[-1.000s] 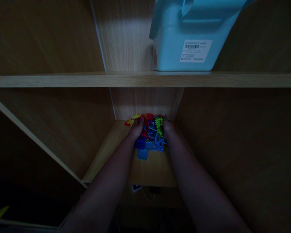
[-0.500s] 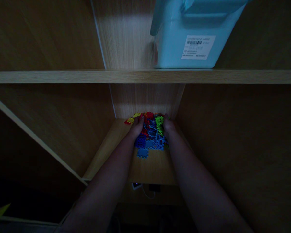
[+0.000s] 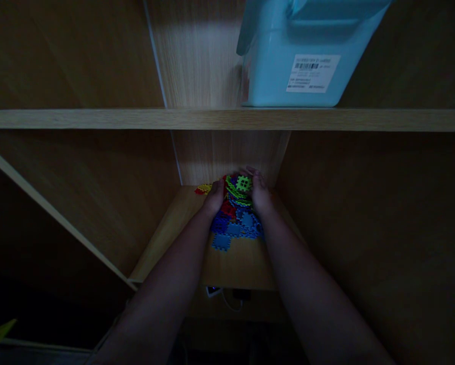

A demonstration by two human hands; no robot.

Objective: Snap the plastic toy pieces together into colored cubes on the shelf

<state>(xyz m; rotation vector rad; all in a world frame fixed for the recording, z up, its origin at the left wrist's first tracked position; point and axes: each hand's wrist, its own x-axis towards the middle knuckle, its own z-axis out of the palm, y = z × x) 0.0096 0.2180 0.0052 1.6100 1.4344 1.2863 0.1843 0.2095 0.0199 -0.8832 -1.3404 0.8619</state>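
Green pieces [image 3: 243, 183] now bunch, better gathered, between left hand [image 3: 214, 197] and right hand [image 3: 261, 196], drawn closer together; fingers [image 3: 255, 171] half-curled about them, any firm grip unclear.

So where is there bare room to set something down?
Lower shelf: in front of the blue tiles, and between left wall and left forearm. Upper shelf: left of the bin. Crowded: between left hand and right hand, where tiles are heaped.

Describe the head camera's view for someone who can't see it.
A bare left hand and right hand cup colourful, notched plastic tiles piled on a lower wooden shelf. A light-blue plastic box with a white label stands on the upper wooden shelf.
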